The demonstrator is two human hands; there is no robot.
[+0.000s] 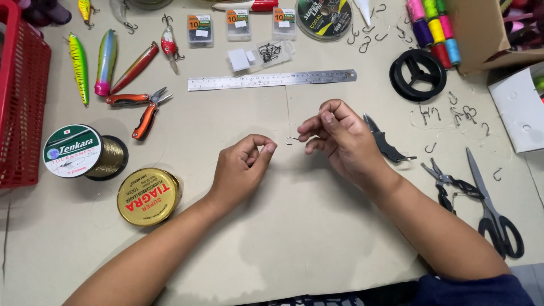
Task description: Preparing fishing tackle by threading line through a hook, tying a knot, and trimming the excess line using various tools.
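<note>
Steel fish hook (291, 140) sits pinched in the right hand's (340, 139) fingertips, raised above the beige surface (294, 226) for handling. Left hand (243, 167) is apart, its thumb and forefinger closed, perhaps on thin line, which cannot be made out.

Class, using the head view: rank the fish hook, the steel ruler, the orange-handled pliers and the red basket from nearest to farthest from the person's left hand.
From the left hand:
1. Fish hook, just right of its fingertips, pinched by the right hand.
2. Steel ruler, up the table, above the hands.
3. Orange-handled pliers, up and left; nearly level with the ruler.
4. Red basket, at the far left edge.
</note>
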